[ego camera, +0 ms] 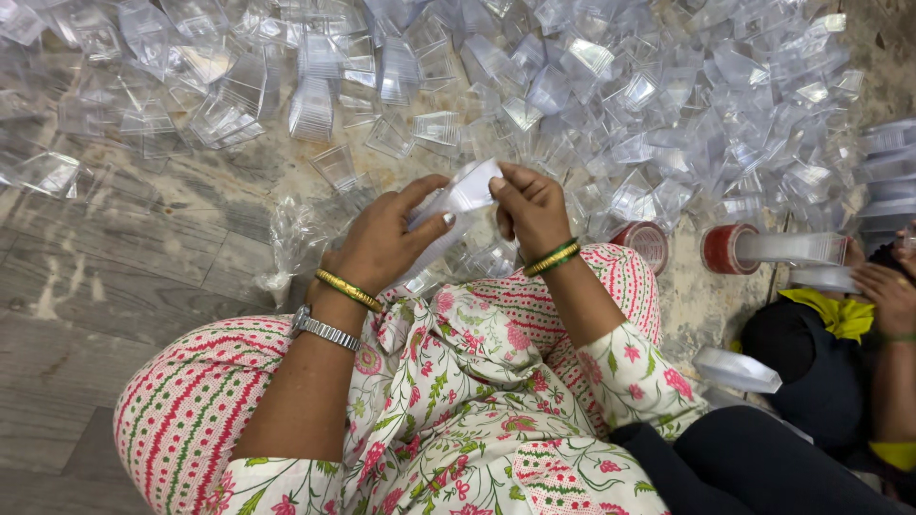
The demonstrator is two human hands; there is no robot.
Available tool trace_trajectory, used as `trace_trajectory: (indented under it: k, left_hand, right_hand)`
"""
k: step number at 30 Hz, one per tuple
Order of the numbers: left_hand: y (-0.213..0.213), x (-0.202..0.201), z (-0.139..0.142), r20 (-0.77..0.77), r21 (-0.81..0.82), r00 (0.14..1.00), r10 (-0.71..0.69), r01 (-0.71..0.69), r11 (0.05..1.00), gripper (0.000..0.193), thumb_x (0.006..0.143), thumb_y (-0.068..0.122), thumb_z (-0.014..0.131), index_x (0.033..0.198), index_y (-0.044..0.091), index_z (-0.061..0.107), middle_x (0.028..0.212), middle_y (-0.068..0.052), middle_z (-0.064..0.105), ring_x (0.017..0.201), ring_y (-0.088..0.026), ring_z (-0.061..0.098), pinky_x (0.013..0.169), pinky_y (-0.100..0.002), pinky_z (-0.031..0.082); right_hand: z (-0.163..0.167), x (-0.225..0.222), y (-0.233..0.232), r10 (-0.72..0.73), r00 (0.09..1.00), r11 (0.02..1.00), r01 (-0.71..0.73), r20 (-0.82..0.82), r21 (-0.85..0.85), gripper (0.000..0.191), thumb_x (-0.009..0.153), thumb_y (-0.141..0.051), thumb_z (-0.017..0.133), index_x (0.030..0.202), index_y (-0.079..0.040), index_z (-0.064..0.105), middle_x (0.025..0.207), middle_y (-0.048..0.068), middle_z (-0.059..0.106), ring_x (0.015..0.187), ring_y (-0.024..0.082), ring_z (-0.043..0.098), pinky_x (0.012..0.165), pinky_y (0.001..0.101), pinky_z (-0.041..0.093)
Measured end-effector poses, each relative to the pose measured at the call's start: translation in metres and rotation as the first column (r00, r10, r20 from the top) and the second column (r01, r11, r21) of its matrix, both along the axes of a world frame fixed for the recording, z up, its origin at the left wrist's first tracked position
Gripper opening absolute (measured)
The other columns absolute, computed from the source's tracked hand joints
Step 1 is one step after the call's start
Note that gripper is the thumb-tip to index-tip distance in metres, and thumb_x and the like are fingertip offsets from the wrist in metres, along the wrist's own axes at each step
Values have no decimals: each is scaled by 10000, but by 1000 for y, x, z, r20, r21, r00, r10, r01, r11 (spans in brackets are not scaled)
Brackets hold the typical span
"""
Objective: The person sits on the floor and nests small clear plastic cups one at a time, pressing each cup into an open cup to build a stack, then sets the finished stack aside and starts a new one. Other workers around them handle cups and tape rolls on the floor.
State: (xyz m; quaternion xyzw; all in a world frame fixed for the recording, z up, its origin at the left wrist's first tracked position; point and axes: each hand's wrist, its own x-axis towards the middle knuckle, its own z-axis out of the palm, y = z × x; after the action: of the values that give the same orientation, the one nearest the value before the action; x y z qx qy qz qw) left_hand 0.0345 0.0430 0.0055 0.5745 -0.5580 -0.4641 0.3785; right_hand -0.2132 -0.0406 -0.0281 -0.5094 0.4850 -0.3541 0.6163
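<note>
Grey wood-patterned floor [114,286] strewn with clear plastic cups [534,86], a seated person working above their lap.

Both hands pinch one stack of clear cups [456,205]: the left hand [382,238] wraps its lower length, the right hand [528,210] grips the top end. Two red tape rolls [727,248] lie just beside the heap near the floor's right edge, where another person's hand [887,296] rests.

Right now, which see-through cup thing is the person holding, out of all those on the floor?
Find the big heap of clear plastic cups across the floor, then look just below its near edge. There the left hand and right hand meet on a nested stack of cups. It alone is lifted off the floor, gripped from both ends.
</note>
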Motion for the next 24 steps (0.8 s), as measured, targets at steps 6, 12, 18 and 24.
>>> trace_trajectory:
  k: [6,12,18,24]
  left_hand:
    - [-3,-1,-17,-85,159,987,137,-123,980,469,968,367,675,1382,173,569,996,-156,692,820,-276,660,739,-410,534]
    - [-13,-3,-43,-553,67,810,193,-187,980,319,1098,304,530,1366,133,548,1270,-23,616,1163,-109,547,1027,-263,423]
    - [-7,-2,-31,-544,208,803,244,-153,966,460,1057,477,453,1369,157,558,1202,-33,610,1033,-141,543,911,-299,467]
    - [-4,7,5,-741,378,646,183,177,909,789,907,734,351,1495,228,496,988,-107,620,926,-239,662,801,-424,588]
  right_hand:
    - [-26,-4,-12,-2,924,1000,13,-383,27,339,1011,-121,577,1318,-10,667,986,57,784,515,73,588,442,225,489]
    - [25,15,10,85,977,995,-95,-196,-39,491,1092,-317,515,1532,-99,505,1444,169,566,893,129,674,702,282,601]
    - [73,53,44,267,958,957,-251,-106,146,711,985,-575,423,1613,-289,250,1546,2,394,1023,200,681,779,366,657]
    - [60,52,43,88,986,957,-45,-139,286,695,955,-498,508,1572,-326,241,1350,124,519,1039,221,649,810,496,617]
